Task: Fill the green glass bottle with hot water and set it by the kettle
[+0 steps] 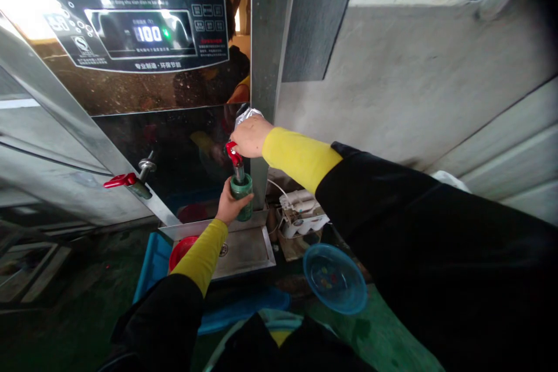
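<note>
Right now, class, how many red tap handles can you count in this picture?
2: one handle at the left of the dispenser; the other handle at the right hand, above the green bottle.

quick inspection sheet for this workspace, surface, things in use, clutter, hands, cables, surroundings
surface: metal tray with a drain, below the taps
things in use: green container at the spout of the tap with a red handle; shiny silver item by the right hand, too unclear to name
clutter: red basin, blue basin, white items beside the tray
hands: left hand holds the container; right hand at the red handle
cables: dark line at left, thin white line near the white items
surroundings: display reads 100; grey wall at right
</note>
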Available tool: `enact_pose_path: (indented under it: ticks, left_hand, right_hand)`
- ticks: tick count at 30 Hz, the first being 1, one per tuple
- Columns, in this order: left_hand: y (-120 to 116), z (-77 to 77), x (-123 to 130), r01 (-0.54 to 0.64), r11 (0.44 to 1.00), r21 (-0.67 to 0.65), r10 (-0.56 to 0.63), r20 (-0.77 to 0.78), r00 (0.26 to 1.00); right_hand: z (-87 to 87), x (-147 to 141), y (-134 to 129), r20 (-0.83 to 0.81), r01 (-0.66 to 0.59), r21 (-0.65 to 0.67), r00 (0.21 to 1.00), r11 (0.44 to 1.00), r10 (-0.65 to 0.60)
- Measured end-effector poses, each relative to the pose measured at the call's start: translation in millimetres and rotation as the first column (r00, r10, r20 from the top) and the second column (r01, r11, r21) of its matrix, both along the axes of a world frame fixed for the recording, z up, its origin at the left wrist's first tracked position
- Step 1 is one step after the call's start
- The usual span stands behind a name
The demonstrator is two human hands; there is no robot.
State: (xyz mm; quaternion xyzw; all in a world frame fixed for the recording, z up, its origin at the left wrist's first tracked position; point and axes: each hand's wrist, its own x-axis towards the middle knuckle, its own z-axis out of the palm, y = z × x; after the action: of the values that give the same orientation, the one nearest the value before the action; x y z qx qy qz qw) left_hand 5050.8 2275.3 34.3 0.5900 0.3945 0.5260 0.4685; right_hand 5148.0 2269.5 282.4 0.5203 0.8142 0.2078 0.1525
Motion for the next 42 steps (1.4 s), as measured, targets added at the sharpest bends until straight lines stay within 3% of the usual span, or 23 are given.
enact_pose_path:
  ticks: [30, 34, 37, 40, 42]
  left_hand:
    - [13.4, -10.8, -3.1, 0.018, 0.999, 0.034, -0.018, 0.017, 1.000]
    - [14.7, -4.7, -3.2, 0.021, 0.999, 0.031, -0.022, 0.022, 1.000]
    - [13.7, -0.6, -5.3, 0.028, 0.999, 0.030, -0.028, 0.021, 0.999]
    - [11.2, -0.4, -10.4, 0.050, 0.999, 0.012, -0.050, 0.023, 0.998]
    - [8.5, -3.8, -14.8, 0.062, 0.998, -0.004, -0.062, 0.025, 0.998]
  right_hand:
    - [2.5, -3.1, -9.1, -0.035, 0.019, -0.007, 0.999, 1.000, -0.019]
    - [-12.4, 3.8, -32.1, -0.090, -0.005, -0.025, 0.996, 1.000, 0.003]
    - [-29.4, 22.6, -48.1, -0.199, -0.003, 0.042, 0.980, 0.999, 0.012]
    - [-46.1, 51.9, -61.2, -0.302, 0.093, 0.062, 0.951, 0.994, -0.070]
    - [-58.9, 74.2, -72.4, -0.436, 0.154, -0.025, 0.888, 0.988, -0.149]
